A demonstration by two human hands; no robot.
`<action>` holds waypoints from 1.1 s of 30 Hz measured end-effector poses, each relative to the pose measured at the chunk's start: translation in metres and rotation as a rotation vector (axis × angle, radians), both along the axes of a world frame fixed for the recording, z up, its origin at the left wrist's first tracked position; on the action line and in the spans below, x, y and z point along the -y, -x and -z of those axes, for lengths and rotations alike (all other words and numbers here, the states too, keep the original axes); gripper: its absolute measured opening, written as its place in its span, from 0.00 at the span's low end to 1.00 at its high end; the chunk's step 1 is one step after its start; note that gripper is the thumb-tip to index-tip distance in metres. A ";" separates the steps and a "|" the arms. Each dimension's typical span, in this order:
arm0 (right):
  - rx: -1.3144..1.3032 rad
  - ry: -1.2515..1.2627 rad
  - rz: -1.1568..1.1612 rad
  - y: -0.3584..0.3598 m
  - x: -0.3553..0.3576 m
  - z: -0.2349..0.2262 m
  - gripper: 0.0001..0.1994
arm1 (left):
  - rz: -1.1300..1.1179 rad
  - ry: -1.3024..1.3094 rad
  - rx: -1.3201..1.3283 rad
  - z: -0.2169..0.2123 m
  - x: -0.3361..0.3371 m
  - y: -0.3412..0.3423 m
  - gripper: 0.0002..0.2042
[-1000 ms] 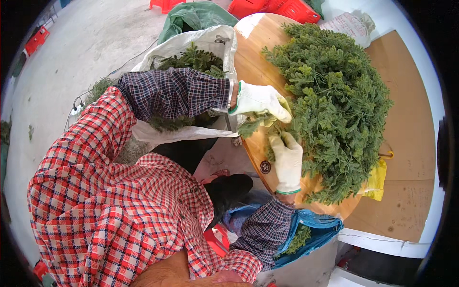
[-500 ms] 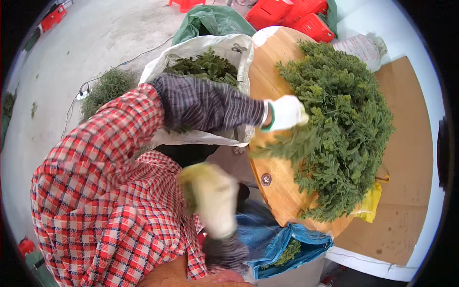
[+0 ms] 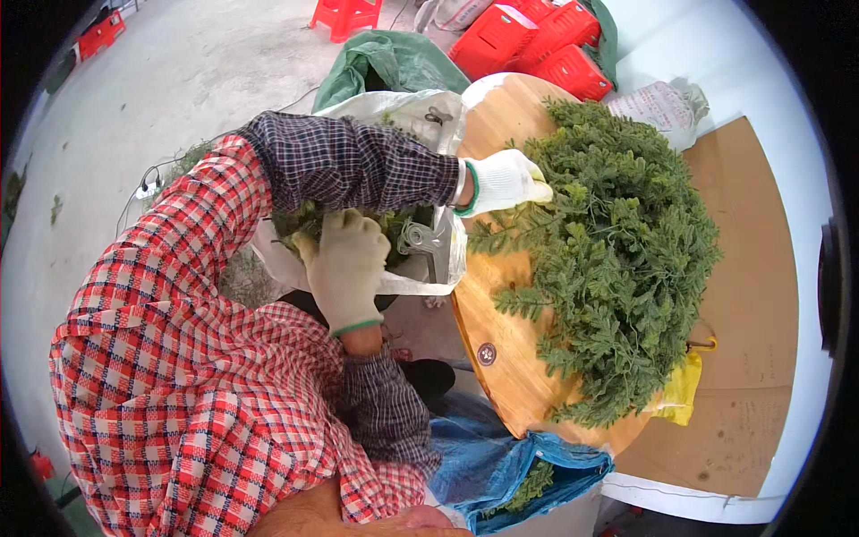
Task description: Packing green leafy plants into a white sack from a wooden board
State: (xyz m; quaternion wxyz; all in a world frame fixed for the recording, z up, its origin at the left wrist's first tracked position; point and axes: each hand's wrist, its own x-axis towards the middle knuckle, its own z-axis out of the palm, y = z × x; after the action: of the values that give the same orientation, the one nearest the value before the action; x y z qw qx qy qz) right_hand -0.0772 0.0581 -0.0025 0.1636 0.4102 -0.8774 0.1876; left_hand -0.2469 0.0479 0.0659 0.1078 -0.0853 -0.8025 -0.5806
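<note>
Two gloved hands are seen: the left hand point(image 3: 503, 182) is laid with fingers curled at the edge of the green sprig heap point(image 3: 617, 259) on the round wooden tabletop point(image 3: 501, 349). The right hand point(image 3: 347, 267) is held over the white sack point(image 3: 420, 268) of greens just beside it, its fingers bent downward; whether anything is gripped cannot be told.

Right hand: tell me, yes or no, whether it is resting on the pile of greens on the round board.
No: the right hand is over the white sack, while the left hand reaches the pile of greens.
</note>
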 end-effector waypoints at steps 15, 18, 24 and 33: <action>-0.235 0.438 0.398 0.025 -0.090 -0.040 0.32 | 0.086 -0.083 0.000 -0.003 0.010 -0.022 0.12; -0.268 0.651 0.375 0.067 -0.100 -0.047 0.44 | 0.048 0.060 -0.089 -0.014 0.011 -0.036 0.14; 0.505 1.014 0.151 0.081 -0.131 -0.049 0.54 | 0.206 0.016 -0.061 -0.014 0.000 -0.039 0.15; 0.598 0.988 0.222 0.081 -0.125 -0.060 0.17 | 0.298 -0.006 0.068 -0.009 0.010 -0.035 0.16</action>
State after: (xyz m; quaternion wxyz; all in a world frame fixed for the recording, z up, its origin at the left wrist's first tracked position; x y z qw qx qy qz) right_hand -0.1582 0.1832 0.0576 0.0994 0.1205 -0.7318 0.6634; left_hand -0.2120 0.0374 0.0747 -0.0065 -0.1837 -0.7824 -0.5950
